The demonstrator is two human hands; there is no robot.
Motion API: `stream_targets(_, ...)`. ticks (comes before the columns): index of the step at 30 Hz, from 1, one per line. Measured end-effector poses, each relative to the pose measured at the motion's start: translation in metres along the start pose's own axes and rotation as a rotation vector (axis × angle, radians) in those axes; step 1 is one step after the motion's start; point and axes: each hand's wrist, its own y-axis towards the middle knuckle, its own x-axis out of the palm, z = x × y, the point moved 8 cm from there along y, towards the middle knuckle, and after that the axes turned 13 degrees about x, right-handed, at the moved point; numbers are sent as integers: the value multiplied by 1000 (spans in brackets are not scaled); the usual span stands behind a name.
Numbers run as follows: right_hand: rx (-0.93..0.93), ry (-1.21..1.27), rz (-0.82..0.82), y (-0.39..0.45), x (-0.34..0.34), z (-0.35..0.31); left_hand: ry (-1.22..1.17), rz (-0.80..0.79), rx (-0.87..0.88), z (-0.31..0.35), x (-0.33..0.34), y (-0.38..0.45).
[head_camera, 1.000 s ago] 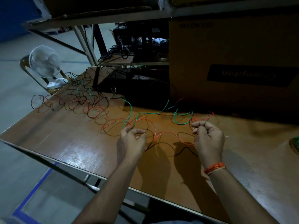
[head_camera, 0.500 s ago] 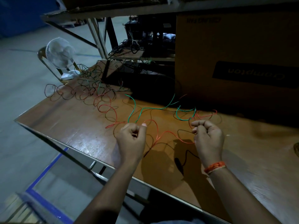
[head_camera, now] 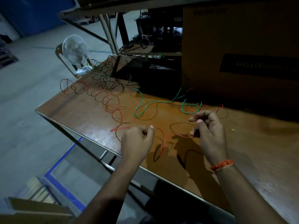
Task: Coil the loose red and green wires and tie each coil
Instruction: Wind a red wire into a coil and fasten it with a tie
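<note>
A long red wire [head_camera: 113, 109] runs in loose loops across the wooden table [head_camera: 90, 120], from a tangle at the far left corner to my hands. My left hand [head_camera: 137, 139] grips the red wire near the table's front edge. My right hand [head_camera: 208, 128] pinches the same red wire further right, and a slack red loop hangs between the two hands. A green wire [head_camera: 142, 102] snakes over the table behind my hands, curling into a loop just beyond my right hand.
A large cardboard box [head_camera: 239, 46] stands on the table at the back right. A tangle of dark wires [head_camera: 105, 76] lies at the far left corner. A small white fan [head_camera: 74, 52] sits on a chair beyond the table.
My left hand has drawn back toward the front edge along the red wire. The slack loop between my hands has grown. The view has swung to the left.
</note>
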Motion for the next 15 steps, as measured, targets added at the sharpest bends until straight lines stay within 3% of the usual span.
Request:
stream_targets(5,-79,-64,-137,-8,7,-18,-51,130,50,12,-21,20)
stream_targets(8,-85,-61,-182,-9,11,-26,-347,-20,46,16,0,31)
stream_targets(12,-83,-4,-244,-9,14,-37,-330,-257,292,37,29,42)
stream_targets(15,-34,105,-318,-6,19,-44,-387,-324,367,46,38,54)
